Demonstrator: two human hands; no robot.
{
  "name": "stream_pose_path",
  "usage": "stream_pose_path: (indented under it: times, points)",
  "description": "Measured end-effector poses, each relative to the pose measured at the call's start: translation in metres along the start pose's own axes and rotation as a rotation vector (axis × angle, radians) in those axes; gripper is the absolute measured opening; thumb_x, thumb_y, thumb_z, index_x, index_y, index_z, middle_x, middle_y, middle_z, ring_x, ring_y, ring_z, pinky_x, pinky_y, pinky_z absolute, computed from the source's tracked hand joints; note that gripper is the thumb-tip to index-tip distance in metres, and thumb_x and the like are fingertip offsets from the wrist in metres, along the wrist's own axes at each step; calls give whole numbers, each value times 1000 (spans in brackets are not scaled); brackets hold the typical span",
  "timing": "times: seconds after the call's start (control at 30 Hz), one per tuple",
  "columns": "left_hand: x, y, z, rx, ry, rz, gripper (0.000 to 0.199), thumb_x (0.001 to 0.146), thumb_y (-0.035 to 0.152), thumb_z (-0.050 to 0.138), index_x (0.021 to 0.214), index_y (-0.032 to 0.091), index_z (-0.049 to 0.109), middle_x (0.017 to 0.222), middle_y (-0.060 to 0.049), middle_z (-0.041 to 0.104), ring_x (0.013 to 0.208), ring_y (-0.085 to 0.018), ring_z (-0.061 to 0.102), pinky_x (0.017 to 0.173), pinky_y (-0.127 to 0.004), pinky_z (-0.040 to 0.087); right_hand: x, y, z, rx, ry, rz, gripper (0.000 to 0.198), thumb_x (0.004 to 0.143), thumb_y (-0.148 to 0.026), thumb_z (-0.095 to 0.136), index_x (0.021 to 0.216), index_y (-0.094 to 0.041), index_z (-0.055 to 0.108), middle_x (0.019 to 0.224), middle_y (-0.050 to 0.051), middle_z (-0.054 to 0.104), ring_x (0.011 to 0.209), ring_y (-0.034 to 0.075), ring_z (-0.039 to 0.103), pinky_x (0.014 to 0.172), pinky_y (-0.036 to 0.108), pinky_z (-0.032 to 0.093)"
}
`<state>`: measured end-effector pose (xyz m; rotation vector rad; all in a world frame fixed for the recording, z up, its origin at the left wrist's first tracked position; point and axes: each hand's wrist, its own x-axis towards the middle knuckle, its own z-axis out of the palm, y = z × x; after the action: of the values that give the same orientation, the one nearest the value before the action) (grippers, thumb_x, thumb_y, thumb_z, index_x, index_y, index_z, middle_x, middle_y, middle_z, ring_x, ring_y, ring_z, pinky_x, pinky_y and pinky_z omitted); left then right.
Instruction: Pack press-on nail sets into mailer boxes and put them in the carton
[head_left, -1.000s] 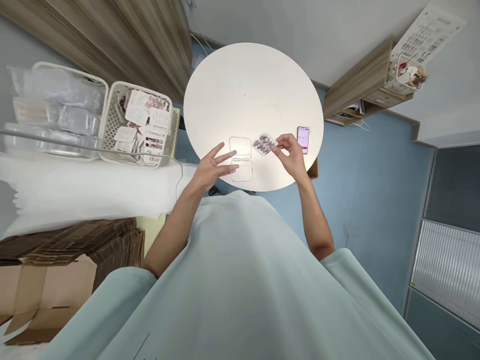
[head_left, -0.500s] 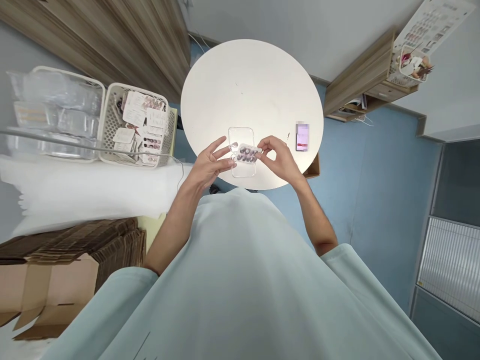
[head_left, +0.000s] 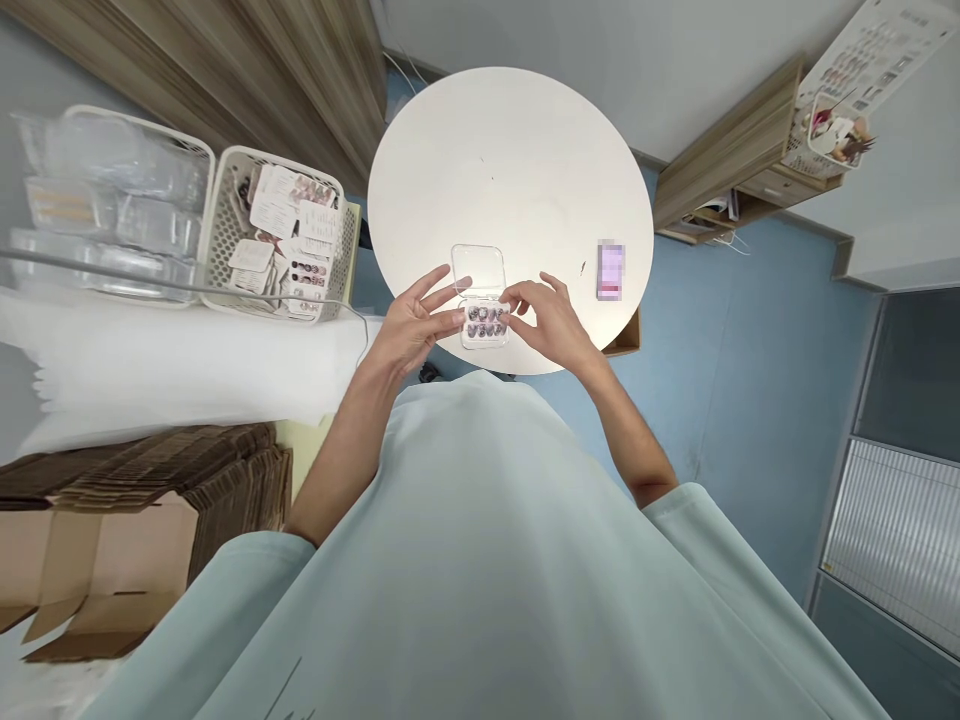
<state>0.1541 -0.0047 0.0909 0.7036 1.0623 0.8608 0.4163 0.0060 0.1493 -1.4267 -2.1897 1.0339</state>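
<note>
Near the front edge of the round table, a clear plastic case (head_left: 480,264) lies unfolded, its lid turned away from me. A small card of press-on nails (head_left: 487,322), two rows of dark glossy shapes, sits over the case's near half. My right hand (head_left: 546,315) pinches the card's right edge between thumb and fingers. On the other side, my left hand (head_left: 421,318) has its fingers spread, the thumb tip at the left edge of the card and case. Whether that thumb presses on the card or the case cannot be made out.
A phone (head_left: 611,270) lies on the white table (head_left: 517,150) to the right. Left of the table stand a basket (head_left: 217,230) of nail cards and another basket with clear packaging (head_left: 112,200). White wrapping sheets (head_left: 187,360) and flattened cardboard boxes (head_left: 225,480) are nearer me.
The nail card has come down from a tilted position above the case and now lies level over its near half. My right hand has moved slightly left and toward me with it.
</note>
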Motion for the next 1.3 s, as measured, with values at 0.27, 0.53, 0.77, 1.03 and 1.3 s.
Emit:
stream_pose_path:
  times: [0.27, 0.53, 0.77, 1.03, 1.3]
  points:
    - [-6, -7, -3, -19, -10, 3, 108, 75, 38, 108, 170, 30, 58, 172, -19, 62, 142, -35, 75, 102, -36, 73, -10, -5, 8, -144, -10, -59, 19, 119, -38, 55, 129, -30, 68, 123, 7, 70, 114, 27, 70, 143, 64, 27]
    - [-11, -10, -3, -27, -15, -11, 102, 78, 31, 105, 169, 31, 58, 171, -18, 63, 133, -32, 80, 100, -37, 74, -13, -3, 17, -180, 9, -65, 20, 116, -35, 61, 130, -30, 75, 118, 7, 69, 108, 26, 70, 142, 67, 29]
    - [-19, -5, 0, -14, -38, -30, 101, 79, 32, 104, 169, 30, 58, 169, -19, 65, 142, -38, 75, 108, -48, 73, -9, 7, 11, -44, 190, -25, 27, 115, -53, 66, 124, -32, 80, 107, 3, 73, 104, 25, 72, 135, 64, 42]
    - [-28, -11, 0, -16, -115, -77, 103, 79, 31, 104, 170, 27, 58, 164, -22, 69, 138, -40, 77, 113, -55, 70, 10, 29, 15, 241, 310, 152, 65, 101, -88, 65, 119, -29, 84, 113, 7, 81, 97, 24, 74, 98, 47, 65]
    - [-32, -17, 1, -72, -89, -104, 101, 74, 31, 107, 165, 24, 63, 163, -22, 69, 138, -37, 77, 113, -50, 70, 12, 21, 19, 308, 316, 145, 61, 105, -84, 63, 108, -27, 83, 109, 6, 81, 99, 22, 73, 96, 42, 63]
